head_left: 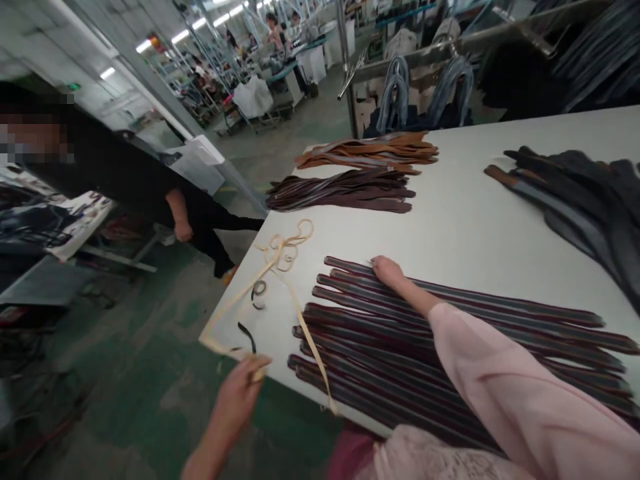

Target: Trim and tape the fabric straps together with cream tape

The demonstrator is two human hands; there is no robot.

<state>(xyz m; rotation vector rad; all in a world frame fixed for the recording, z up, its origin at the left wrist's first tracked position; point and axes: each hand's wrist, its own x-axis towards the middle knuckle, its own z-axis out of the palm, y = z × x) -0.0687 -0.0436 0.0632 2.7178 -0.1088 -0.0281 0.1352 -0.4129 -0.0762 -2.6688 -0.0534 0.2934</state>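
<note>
Off the near left edge of the table, my left hand (240, 390) is closed, with a pale yellow bit at its fingertips. That bit looks like part of the long yellow tape (313, 343), which lies in loops and runs along the table corner. My right hand (389, 272) is closed at the far side of a row of long dark strips (380, 333) with maroon edges. A small pale tip shows at its fingers, too small to name. Beside the tape lie a small coil (259, 288) and a short black strip (247, 335).
Brown strips (370, 152) and dark maroon strips (340, 191) lie in bundles at the table's far left. Dark grey pieces (575, 193) are heaped at the right. A person in black (140, 173) stands past the left edge. Behind is a metal rail (470, 50) with hanging pieces.
</note>
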